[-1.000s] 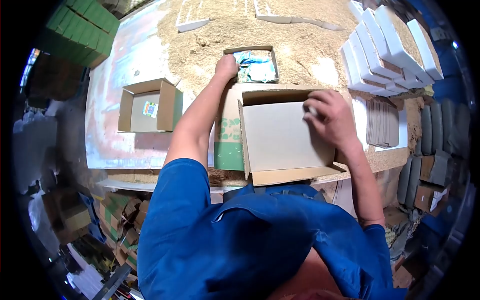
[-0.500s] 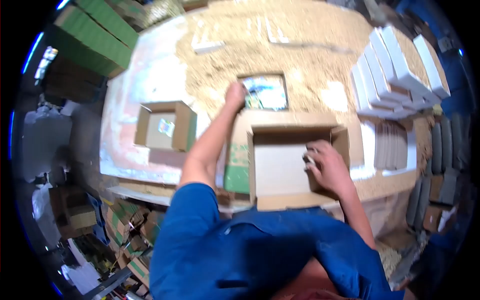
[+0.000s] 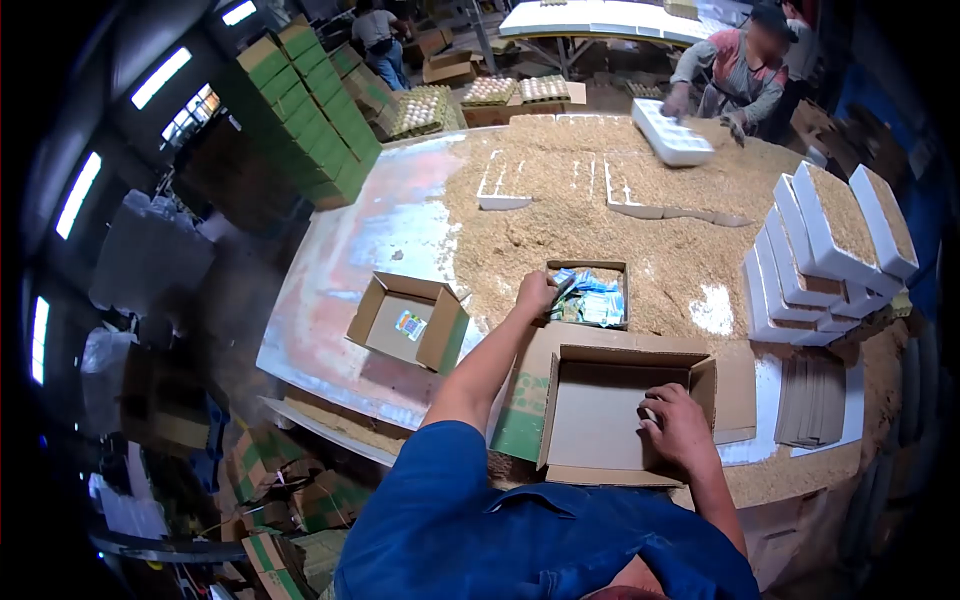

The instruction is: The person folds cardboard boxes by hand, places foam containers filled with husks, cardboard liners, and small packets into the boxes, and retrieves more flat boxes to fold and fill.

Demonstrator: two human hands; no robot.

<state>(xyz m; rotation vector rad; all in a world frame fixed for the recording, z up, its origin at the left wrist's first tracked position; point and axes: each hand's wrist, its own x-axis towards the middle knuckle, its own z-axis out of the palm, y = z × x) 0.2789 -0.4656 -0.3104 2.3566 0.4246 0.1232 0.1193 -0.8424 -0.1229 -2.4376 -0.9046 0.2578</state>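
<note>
My left hand [image 3: 537, 292] is at the left edge of a small dark-rimmed box filled with blue and white printed packets [image 3: 598, 303]. Its fingers are closed at the packets, and what lies between them is hidden. My right hand [image 3: 676, 425] hangs over the right side of an open cardboard box [image 3: 600, 410], with bent fingers apart and nothing visible in them. The bare inside bottom of that box shows. To the left, a smaller open carton [image 3: 445, 330] has one colourful packet [image 3: 409, 324] on its bottom.
Sawdust-like filling [image 3: 500, 240] covers much of the table. White foam trays [image 3: 800, 260] are stacked at right, near flat cardboard pieces [image 3: 810, 400]. Green-and-brown cartons [image 3: 310, 120] tower at back left. Across the table, another person [image 3: 740, 75] handles a white foam tray [image 3: 672, 135].
The view has tilted up, bringing the far tables and other people into sight. My left hand stays at the packets, my right hand over the open box.
</note>
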